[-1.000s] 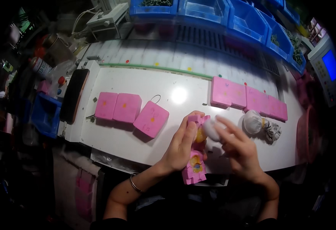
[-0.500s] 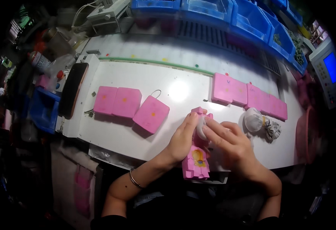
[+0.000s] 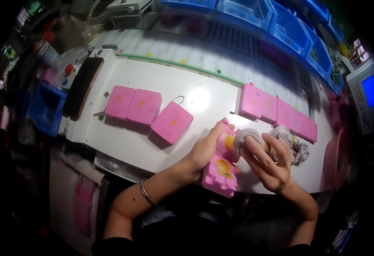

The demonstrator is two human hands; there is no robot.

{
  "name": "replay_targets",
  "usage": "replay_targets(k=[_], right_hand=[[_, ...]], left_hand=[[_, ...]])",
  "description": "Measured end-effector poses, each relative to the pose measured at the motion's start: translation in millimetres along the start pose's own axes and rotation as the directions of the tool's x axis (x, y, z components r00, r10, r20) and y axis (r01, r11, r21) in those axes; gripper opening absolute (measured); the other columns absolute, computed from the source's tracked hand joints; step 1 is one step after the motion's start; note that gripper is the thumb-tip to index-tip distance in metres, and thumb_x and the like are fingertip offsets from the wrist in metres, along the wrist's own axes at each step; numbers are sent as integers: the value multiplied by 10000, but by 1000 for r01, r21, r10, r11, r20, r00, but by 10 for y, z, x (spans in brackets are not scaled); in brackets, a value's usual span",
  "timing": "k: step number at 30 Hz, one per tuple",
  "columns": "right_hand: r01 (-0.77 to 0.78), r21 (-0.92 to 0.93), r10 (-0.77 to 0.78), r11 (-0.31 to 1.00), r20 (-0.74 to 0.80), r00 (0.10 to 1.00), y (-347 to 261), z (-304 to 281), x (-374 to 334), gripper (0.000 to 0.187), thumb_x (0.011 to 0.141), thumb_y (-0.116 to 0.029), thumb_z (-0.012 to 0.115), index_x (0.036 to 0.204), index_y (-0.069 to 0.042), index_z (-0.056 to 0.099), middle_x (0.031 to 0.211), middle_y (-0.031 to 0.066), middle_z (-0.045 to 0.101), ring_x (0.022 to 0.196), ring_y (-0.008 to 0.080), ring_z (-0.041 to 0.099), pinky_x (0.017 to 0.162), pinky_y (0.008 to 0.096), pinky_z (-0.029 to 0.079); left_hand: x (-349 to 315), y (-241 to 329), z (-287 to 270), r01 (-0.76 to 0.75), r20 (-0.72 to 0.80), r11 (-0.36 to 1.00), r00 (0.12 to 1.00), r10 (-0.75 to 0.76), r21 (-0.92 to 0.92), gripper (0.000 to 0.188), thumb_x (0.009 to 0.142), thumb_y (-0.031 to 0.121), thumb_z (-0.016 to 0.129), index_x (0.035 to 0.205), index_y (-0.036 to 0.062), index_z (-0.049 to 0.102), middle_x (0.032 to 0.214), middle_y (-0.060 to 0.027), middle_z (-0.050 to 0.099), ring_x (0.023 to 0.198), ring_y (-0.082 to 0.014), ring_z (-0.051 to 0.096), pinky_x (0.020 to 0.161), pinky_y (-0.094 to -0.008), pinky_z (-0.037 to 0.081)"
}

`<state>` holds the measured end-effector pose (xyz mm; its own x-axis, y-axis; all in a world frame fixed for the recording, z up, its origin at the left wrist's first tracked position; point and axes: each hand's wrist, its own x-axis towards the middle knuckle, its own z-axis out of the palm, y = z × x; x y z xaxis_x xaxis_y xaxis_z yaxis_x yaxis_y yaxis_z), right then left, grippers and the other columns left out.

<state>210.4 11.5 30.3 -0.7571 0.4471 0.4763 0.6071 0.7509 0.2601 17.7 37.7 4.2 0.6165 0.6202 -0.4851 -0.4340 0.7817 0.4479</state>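
In my left hand (image 3: 204,147) lies an opened pink rubber mould (image 3: 214,177), its two blocky parts one above the other. Yellow-stained hollows show in both parts. My right hand (image 3: 270,164) is closed around a rounded grey-white cloth pouch (image 3: 247,140), just right of the mould's upper part. Beyond that hand, a second cloth pouch (image 3: 299,151) with gathered fabric rests on the white table; the hand partly hides it.
Pink blocks (image 3: 142,105) stand at the left of the white table (image 3: 131,141), and a row of pink blocks (image 3: 276,109) at the right. A dark phone (image 3: 83,87) leans at the left edge. Blue bins (image 3: 289,32) line the back; a blue-screened device (image 3: 368,91) stands far right.
My right hand has lifted the pouch off the mould and moved it right, near the second pouch. The mould, still in my left hand, now shows its upper hollow. The whole view has shifted slightly.
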Motion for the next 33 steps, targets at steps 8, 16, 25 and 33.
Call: replay_targets(k=[8,16,25,33], right_hand=[[53,-1,-53,999,0,999,-20,32,19,327,693,-106,664,1012,-45,703,1227,32,606,966,273,567,738,358,452],[-95,296,86,950,43,995,-24,-34,0,375,717,-28,641,1090,-10,665,1193,102,616,955,280,566,738,355,486],[-467,481,409,742,226,884,-228,-193,1,483,692,56,589,1172,9,607,1244,148,574,942,310,559,784,359,496],[-507,707,482,-493,707,517,-193,-119,150,414,848,-55,647,1238,17,526,1139,103,591,1058,166,547,876,285,442]], left_hand=[[61,10,-27,-20,6,992,1000,19,122,503,1004,487,253,1290,94,381,1078,-133,574,827,-250,648,671,-368,568],[119,-145,-116,-506,103,796,858,503,331,387,1008,333,397,1242,25,375,985,-128,607,831,-163,619,713,-285,517],[90,-203,-200,-769,159,498,594,789,400,479,961,313,537,1227,-12,307,970,-177,636,857,-159,622,757,-255,485],[-40,-302,-207,-573,495,-269,283,822,774,894,632,252,880,1295,3,335,1146,-172,473,999,-266,536,842,-353,487]])
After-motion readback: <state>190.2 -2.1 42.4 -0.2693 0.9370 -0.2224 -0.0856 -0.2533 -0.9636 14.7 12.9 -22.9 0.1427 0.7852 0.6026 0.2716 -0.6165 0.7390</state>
